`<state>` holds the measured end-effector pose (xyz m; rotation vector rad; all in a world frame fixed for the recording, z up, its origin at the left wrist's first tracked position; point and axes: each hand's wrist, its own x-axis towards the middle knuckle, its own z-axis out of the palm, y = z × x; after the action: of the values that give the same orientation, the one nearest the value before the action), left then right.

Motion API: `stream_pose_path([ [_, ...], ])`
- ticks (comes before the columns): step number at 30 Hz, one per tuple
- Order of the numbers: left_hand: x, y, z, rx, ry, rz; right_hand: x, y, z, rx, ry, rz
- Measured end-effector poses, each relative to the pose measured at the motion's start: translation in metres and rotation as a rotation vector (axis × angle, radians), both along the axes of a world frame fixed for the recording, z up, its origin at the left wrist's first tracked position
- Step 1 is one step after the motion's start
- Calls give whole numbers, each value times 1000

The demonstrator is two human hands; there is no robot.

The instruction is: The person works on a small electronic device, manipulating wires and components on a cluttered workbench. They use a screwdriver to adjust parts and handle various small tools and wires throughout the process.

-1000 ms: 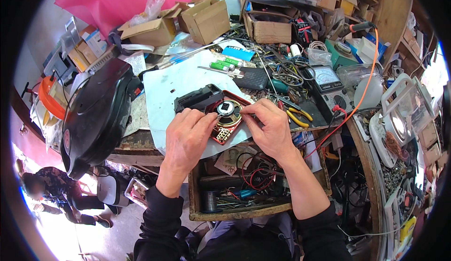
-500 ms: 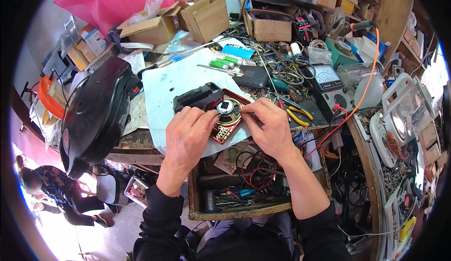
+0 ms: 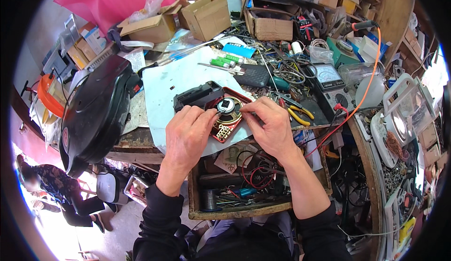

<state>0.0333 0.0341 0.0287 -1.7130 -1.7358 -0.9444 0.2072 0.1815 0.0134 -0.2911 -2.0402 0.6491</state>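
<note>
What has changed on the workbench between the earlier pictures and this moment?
Almost nothing visibly moved. The left hand and the right hand stay together on the small round speaker in the opened red casing, with nothing picked up or let go. The white sheet under it, the open wooden drawer and the black helmet are unchanged.

1. Between the fingertips of both hands, the round speaker shows dull brass-toned metal around a shiny silver magnet.
2. Beneath the fingers, the red casing looks like glossy plastic.
3. Just beyond the fingertips, the black housing is matt plastic.
4. Under everything, the white sheet looks like smooth matt paper.
5. Below the wrists, the drawer is rough, worn wood.
</note>
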Motion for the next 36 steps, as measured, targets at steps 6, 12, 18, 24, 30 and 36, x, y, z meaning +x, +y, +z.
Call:
stream_pose_path([
  [6, -1, -1, 0, -2, 3, -2, 1, -3, 4, -19, 3, 4],
  [12, -1, -1, 1, -6, 0, -16, -2, -3, 1, -60, 45, 1],
  [18, -1, -2, 3, -17, 3, -27, -1, -7, 6, 160, 47, -73],
  [24, -1, -2, 5, -23, 23, -34, -8, -11, 2, 210, 65, -48],
  [30, -6, 0, 7, -57, 44, -37, -10, -9, 1, 176, 70, -45],
  [36, -11, 3, 11, -85, 38, -83, -10, -7, 2, 127, 74, -36],
])
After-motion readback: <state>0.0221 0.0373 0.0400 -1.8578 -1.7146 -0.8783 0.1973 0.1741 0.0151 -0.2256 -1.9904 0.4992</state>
